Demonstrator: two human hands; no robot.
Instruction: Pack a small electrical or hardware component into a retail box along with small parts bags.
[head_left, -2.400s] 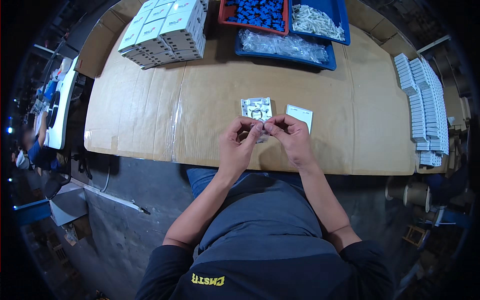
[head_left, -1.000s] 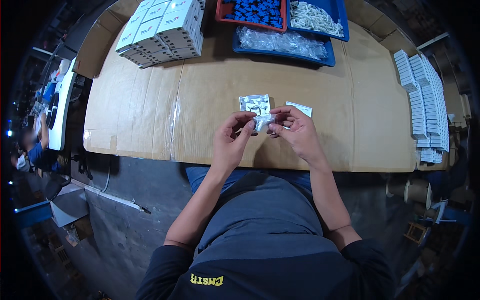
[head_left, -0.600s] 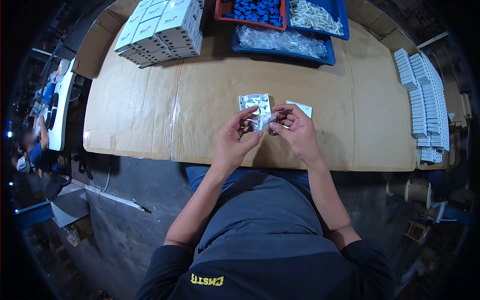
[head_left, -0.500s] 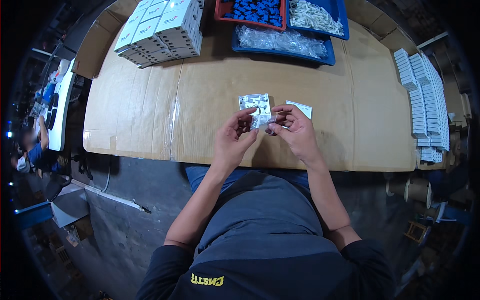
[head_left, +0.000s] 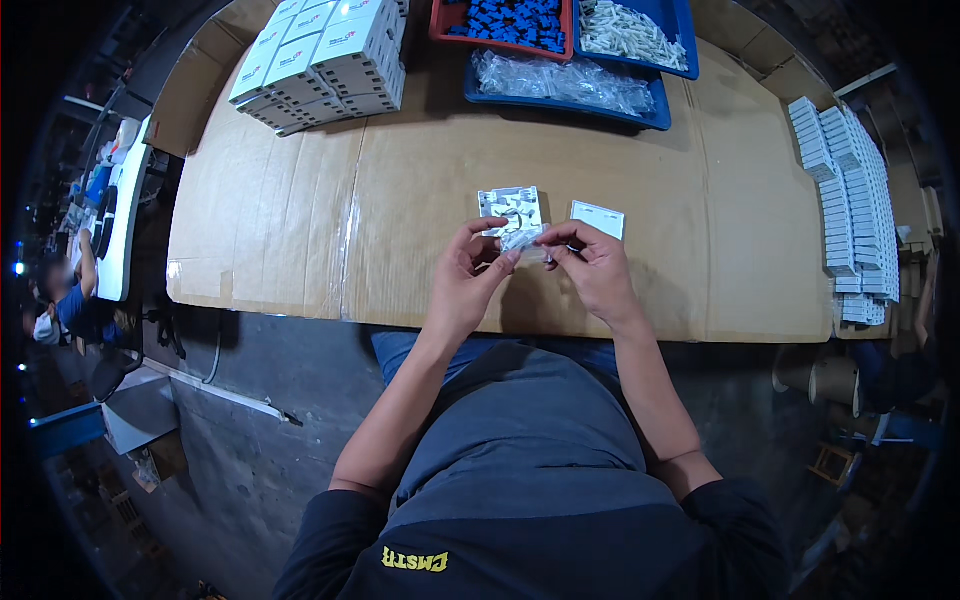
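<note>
left hand (head_left: 465, 285) and right hand (head_left: 597, 275), each grip pinching a small clear plastic bag (head_left: 520, 241), square white plastic casing (head_left: 512, 203) just beyond, brown cardboard-covered tabletop (head_left: 420, 180)

cardboard (head_left: 270, 220) beside the left hand (head_left: 464, 284) lies free, white boxes (head_left: 322, 66) blocking beyond.

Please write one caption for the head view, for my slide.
Left hand and right hand hold a small clear bag near an open white case on cardboard.
</note>
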